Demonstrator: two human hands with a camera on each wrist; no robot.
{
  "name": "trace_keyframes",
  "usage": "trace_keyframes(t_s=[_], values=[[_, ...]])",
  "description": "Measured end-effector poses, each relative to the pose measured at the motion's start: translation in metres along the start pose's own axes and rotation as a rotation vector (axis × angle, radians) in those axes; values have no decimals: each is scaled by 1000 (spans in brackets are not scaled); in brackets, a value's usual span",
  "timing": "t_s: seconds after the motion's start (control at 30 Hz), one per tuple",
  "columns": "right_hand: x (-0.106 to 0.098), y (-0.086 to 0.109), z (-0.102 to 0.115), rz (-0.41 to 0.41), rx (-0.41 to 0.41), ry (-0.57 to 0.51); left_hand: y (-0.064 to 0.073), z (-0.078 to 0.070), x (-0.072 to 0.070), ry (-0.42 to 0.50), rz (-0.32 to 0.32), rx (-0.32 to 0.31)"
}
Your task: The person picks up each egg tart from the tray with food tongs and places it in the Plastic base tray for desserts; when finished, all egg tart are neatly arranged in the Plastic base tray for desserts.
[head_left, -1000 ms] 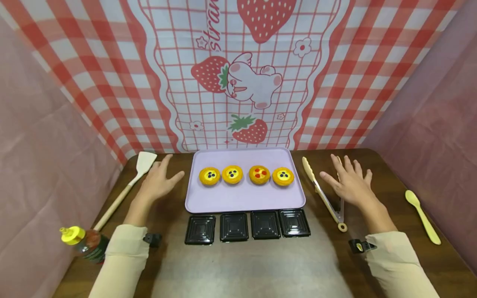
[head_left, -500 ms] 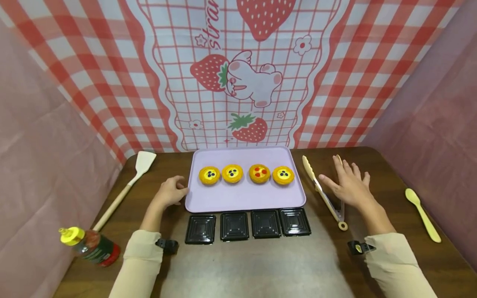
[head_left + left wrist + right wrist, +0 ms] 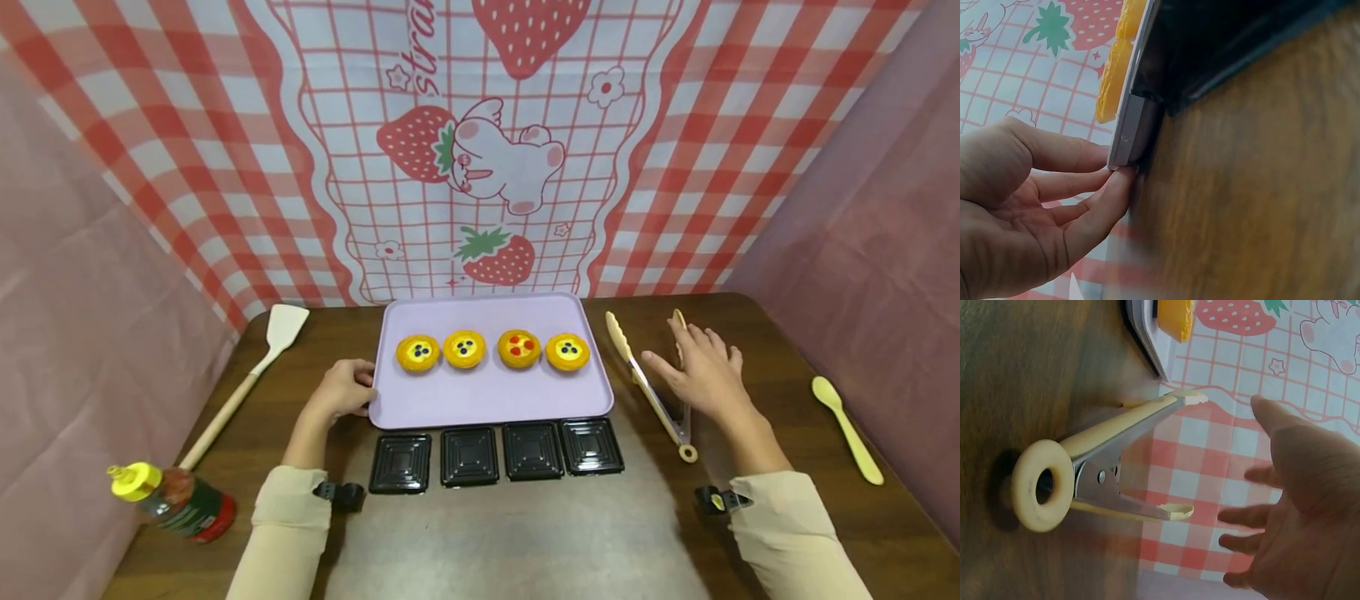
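Note:
A lilac tray [image 3: 487, 400] lies at the back of the table with several egg tarts in a row. Blueberry-like dots top most of these, such as the leftmost tart [image 3: 417, 354]; one tart [image 3: 519, 348] has red pieces. At the tray's left edge, my left hand [image 3: 345, 392] pinches the rim between thumb and fingers, as the left wrist view shows up close. My right hand [image 3: 707, 375] hovers, fingers spread, over the right arm of the tongs [image 3: 658, 404]. In the right wrist view the tongs [image 3: 1110, 469] stand spread and the hand holds nothing.
Several square black plastic trays [image 3: 469, 457] line the lilac tray's front edge. At left are a white-headed spatula [image 3: 285, 327] and a yellow-capped sauce bottle [image 3: 183, 504]. A pale yellow spoon [image 3: 847, 429] lies at far right. A checked cloth [image 3: 660, 167] hangs behind.
My left hand has come from beside the spatula's head rightward to the tray's left edge and now grips it. My right hand stays over the tongs, almost still.

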State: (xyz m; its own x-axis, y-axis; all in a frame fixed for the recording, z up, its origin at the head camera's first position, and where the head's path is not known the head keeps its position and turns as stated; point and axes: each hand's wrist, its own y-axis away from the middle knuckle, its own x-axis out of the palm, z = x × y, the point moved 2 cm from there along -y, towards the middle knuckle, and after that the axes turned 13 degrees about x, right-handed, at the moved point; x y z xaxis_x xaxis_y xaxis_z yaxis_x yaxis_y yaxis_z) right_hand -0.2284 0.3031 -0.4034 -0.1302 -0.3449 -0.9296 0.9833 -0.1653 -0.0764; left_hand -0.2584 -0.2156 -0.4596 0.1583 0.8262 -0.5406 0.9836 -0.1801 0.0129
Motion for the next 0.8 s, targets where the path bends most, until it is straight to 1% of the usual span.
trace_keyframes(t_s=[0.1, 0.17, 0.37, 0.47, 0.57, 0.8], values=[[2, 0, 0, -11, 36, 14, 0, 0, 0, 6, -6, -2], [5, 1, 1, -11, 84, 21, 0, 0, 0, 8, -6, 1], [20, 6, 5, 60, 324, 14, 0, 1, -2, 23, -11, 7], [27, 6, 6, 82, 399, 10, 1, 1, -3, 34, -10, 10], [33, 5, 7, 84, 431, 7, 2, 0, -4, 38, -9, 5], [44, 4, 3, 50, 468, -36, 0, -1, -3, 48, 9, -13]])
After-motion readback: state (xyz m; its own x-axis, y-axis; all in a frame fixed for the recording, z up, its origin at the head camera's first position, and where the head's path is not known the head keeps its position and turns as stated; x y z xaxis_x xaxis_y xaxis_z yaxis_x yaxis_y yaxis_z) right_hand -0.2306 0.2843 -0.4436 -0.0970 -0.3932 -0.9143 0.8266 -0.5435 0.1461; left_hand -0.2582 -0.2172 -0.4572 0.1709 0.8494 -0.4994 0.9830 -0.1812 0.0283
